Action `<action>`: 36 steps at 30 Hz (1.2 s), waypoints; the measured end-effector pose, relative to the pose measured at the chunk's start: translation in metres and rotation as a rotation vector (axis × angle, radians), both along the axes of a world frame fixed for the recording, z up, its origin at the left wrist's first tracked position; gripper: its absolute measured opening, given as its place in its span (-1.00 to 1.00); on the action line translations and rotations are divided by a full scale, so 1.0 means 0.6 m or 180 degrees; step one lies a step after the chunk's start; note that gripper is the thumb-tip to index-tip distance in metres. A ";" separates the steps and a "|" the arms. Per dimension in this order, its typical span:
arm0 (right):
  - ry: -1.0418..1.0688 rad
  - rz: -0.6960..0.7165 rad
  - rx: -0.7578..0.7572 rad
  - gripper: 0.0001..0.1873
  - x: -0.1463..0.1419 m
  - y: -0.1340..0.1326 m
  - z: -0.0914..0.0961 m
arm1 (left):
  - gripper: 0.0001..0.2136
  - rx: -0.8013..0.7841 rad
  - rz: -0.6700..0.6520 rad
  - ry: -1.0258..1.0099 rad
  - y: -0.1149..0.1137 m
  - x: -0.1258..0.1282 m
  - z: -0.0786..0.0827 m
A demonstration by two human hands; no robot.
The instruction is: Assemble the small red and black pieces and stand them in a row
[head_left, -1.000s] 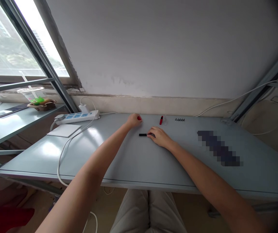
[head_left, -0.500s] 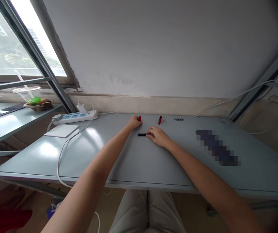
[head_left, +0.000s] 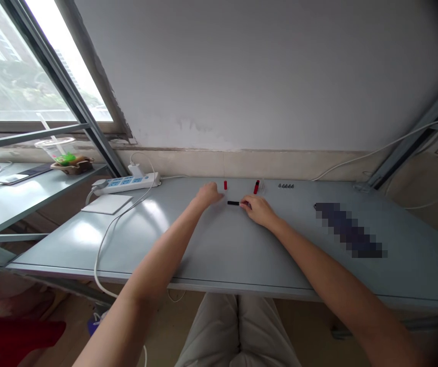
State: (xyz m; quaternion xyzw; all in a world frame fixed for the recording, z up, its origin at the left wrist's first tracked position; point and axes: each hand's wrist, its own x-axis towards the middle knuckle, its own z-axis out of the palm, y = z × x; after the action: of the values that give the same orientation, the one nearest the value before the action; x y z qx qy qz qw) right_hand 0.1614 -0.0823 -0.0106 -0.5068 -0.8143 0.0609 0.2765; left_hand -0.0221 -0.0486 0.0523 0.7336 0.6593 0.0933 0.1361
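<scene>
My right hand (head_left: 257,209) pinches the right end of a slim black rod (head_left: 233,203), held low over the grey desk or lying on it. The rod's exact kind is too small to tell. My left hand (head_left: 208,194), a little blurred, is just left of a small red cylinder (head_left: 225,185) standing on the desk. Its fingers reach out to the right, apart from that cylinder. Behind my right hand is a red-and-black piece (head_left: 256,187), with a small clear piece (head_left: 263,186) beside it. Several small metal pieces (head_left: 285,186) sit in a row farther right.
A white power strip (head_left: 129,183) with a plug and cable lies at the back left, near a flat white square (head_left: 107,204). A white cable (head_left: 106,234) crosses the desk's left part. A pixelated dark object (head_left: 351,229) lies on the right. The wall (head_left: 241,92) bounds the back.
My left hand has let go of the red cylinder and drawn slightly left, leaving it standing. My right hand keeps its hold on the black rod. The camera view has shifted slightly.
</scene>
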 end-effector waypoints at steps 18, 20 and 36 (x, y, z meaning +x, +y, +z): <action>0.0968 -0.0046 0.0396 -0.83 0.023 0.004 0.013 | -0.84 -0.0143 -0.0265 -0.3978 -0.050 0.075 -0.068; 0.0919 -0.0038 0.0419 -0.83 0.022 0.004 0.012 | -0.84 -0.0184 -0.0201 -0.4072 -0.056 0.077 -0.066; 0.0318 -0.0141 0.0622 -0.84 0.020 0.002 0.010 | -0.82 -0.0365 0.0078 -0.4640 -0.044 0.077 -0.088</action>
State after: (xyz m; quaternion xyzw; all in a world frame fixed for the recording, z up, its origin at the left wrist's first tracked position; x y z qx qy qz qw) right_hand 0.1735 -0.0809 -0.0046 -0.4916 -0.7901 0.0003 0.3661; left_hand 0.0242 -0.0750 -0.0005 0.4695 0.4133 0.5247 0.5775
